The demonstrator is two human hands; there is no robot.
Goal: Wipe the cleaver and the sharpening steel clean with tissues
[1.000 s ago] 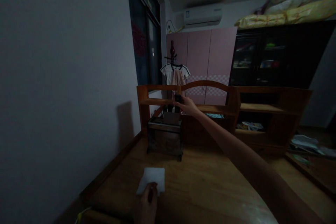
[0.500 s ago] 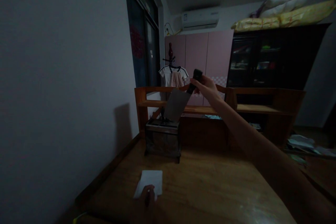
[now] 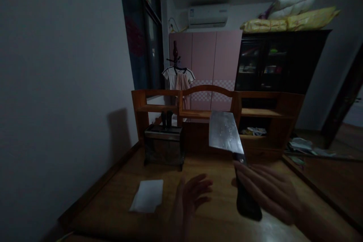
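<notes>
A cleaver [image 3: 225,132] with a broad metal blade and a black handle is in my right hand [image 3: 269,189], its blade pointing up and away from me above the desk. The fingers press along the handle, whose butt end shows below them. My left hand [image 3: 195,193] is raised over the desk to the left of the handle, empty, with its fingers apart and slightly curled. Left of that hand lies a folded white cloth or paper [image 3: 149,196]. Behind it stands a dark knife block [image 3: 163,145] with black handles [image 3: 167,119] sticking out of its top.
The wooden desk [image 3: 113,200] meets a grey wall [image 3: 68,83] on the left. A wooden shelf unit [image 3: 289,115] runs along its back. Papers [image 3: 302,144] lie at the right. Clothes [image 3: 180,77] hang on a stand behind.
The cleaver has come away from above the knife block, moving right and nearer, its blade turned upward. My left hand has left the white cloth or paper and opened to the right of it.
</notes>
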